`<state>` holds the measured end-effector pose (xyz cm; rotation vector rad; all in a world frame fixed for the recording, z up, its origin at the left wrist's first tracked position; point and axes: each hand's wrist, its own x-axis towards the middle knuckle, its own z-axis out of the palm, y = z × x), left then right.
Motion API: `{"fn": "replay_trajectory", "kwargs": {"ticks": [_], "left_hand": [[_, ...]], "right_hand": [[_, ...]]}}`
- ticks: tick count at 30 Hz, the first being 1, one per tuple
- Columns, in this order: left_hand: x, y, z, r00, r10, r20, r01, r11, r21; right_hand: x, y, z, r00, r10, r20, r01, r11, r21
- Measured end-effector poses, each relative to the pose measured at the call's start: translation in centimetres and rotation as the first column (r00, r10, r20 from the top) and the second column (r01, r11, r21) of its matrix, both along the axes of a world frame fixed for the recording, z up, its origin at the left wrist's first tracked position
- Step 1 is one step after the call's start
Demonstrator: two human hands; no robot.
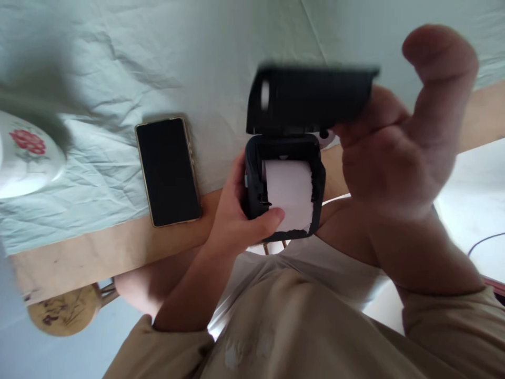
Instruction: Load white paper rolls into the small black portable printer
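Note:
A small black receipt printer (320, 181) is held over the table's front edge by my left hand (240, 226), its fingers round the left side. The thumb presses on the white paper roll (290, 189) that sits inside the printer. The printer's black lid (307, 100) stands raised at the far side, slightly blurred. My right hand (406, 142) is at the right end of this lid, touching it, palm toward me. One digit sticks up and away from the lid; the other fingers are mostly hidden behind it.
A dark-screened phone (169, 171) lies on the pale green tablecloth (221, 63), near the bare wooden edge (98, 263). At the far left is a white bowl-like vessel (35, 163) with a red flower. Behind the printer shows a white roll (326, 139). A round stool (65, 310) stands below.

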<state>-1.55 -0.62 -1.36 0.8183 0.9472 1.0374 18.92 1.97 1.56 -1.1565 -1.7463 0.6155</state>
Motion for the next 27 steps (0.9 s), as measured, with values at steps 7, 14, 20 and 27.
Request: {"fn": "replay_trajectory", "kwargs": {"ticks": [7, 14, 20, 27], "left_hand": [[0.2, 0.0, 0.0, 1.0, 0.018, 0.021, -0.018, 1.0, 0.018], [0.0, -0.3, -0.4, 0.992, -0.047, 0.116, 0.051, 0.998, -0.034], [0.2, -0.4, 0.0, 0.994, 0.078, 0.079, -0.073, 0.995, -0.068], [1.3, 0.8, 1.4, 0.944, 0.218, 0.249, -0.138, 0.943, -0.303]], "right_hand": [[-0.6, -0.5, 0.6, 0.986, -0.1, -0.133, 0.104, 0.994, 0.019], [-1.5, -1.8, 2.3, 0.975, 0.148, 0.168, -0.146, 0.989, -0.022], [-1.4, -1.8, 2.6, 0.943, 0.186, 0.275, -0.177, 0.983, -0.058], [-0.6, -1.0, 1.8, 0.953, 0.121, 0.279, -0.162, 0.979, 0.126]]}}
